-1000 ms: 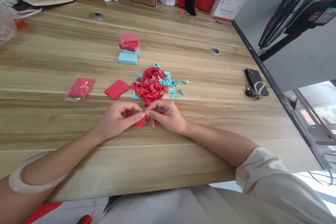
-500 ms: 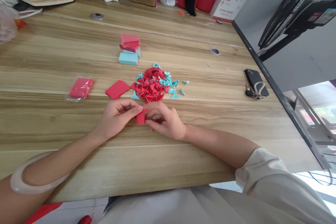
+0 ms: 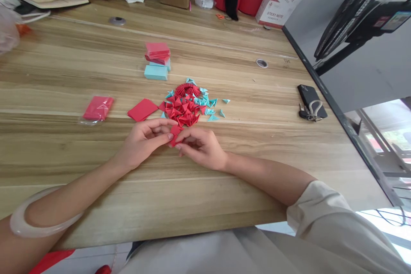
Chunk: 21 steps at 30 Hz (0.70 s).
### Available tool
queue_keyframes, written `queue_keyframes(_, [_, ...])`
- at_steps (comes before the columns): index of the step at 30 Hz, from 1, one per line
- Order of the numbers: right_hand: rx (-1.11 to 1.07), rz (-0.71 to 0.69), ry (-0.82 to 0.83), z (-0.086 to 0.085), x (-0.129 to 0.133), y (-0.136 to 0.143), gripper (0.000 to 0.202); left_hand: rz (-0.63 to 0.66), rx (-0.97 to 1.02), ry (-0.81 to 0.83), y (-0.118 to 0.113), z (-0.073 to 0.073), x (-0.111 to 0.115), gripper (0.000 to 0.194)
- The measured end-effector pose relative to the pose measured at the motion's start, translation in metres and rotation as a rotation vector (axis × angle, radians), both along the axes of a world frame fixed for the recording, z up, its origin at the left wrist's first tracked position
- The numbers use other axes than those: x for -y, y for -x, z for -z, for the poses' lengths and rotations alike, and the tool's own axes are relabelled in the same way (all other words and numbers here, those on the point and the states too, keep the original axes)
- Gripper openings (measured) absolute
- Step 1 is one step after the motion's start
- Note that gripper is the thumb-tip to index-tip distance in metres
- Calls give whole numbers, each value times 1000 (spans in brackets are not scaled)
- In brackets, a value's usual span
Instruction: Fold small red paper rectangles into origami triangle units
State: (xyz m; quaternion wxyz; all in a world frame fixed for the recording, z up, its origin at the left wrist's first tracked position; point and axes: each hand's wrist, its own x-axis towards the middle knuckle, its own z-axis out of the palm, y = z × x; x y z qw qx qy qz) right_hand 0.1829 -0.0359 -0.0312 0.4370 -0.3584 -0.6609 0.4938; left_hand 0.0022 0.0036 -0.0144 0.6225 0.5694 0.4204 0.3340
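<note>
Here both hands meet over the wooden table (image 3: 224,197), just in front of a heap of folded paper triangles. The left hand (image 3: 143,141) and the right hand (image 3: 201,147) pinch one small red paper piece (image 3: 175,133) between their fingertips, thumbs and forefingers closed on it from either side; the piece sits just above the tabletop, at the near edge of the heap. That pile of red triangles (image 3: 183,111) touches a scatter of light blue triangles (image 3: 208,105) on its right, and a ring-shaped assembly of red pieces (image 3: 187,90) stands at its far side. To the left of the pile lies a loose stack of red paper squares (image 3: 141,109), and further left a wrapped red paper pack (image 3: 98,108). Beyond, red and blue sticky-note blocks (image 3: 157,61) are stacked. A black phone with keys (image 3: 311,102) lies near the right edge. A pale bangle (image 3: 38,222) circles the left forearm.
</note>
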Motion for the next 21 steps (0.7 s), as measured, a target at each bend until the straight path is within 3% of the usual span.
queue_keyframes(6, [-259,0,248,-2,-4,1,27,33,37,73,1,0,1,22])
queue_keyframes(21, [-304,34,330,-5,-11,0,33,98,-84,-18,-2,-12,3,29])
